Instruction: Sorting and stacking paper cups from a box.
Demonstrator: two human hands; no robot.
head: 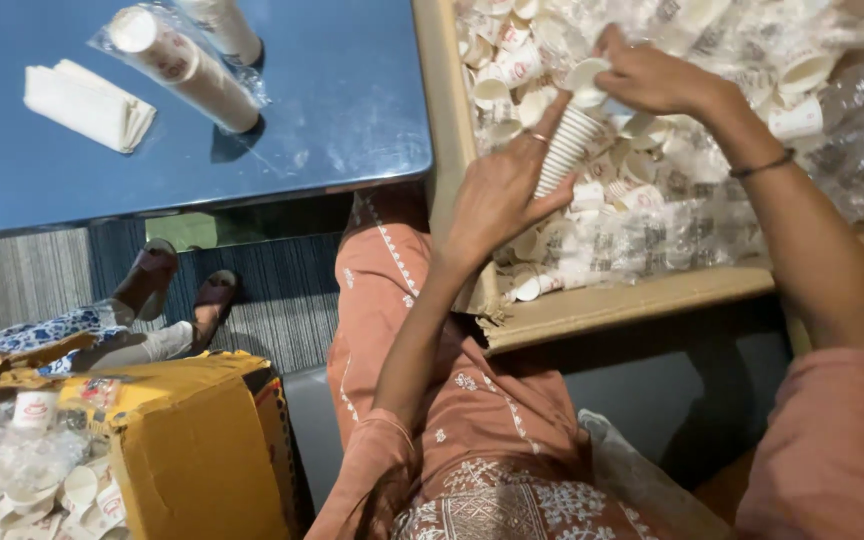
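The left hand (497,195) wraps its fingers around a stack of nested white paper cups (564,150), thumb on one side and the other fingers curled along the ribbed wall, a ring on one of them. The right hand (652,75) pinches the top cup (589,80) at the upper end of that stack, fingertips pressed together on its rim; a dark band sits on that wrist. Both hands hover over a large open cardboard box (612,305) that rests across the person's lap and is filled with loose paper cups (642,190) and crumpled clear plastic wrapping. To the left of it lies a blue table (352,90), which carries two plastic-wrapped sleeves of cups (187,65) and a folded pile of white napkins (87,105). At the lower left stands a yellow cardboard box (197,450), with more cups and plastic beside it. Another person's sandalled feet (177,290) rest on the striped floor.
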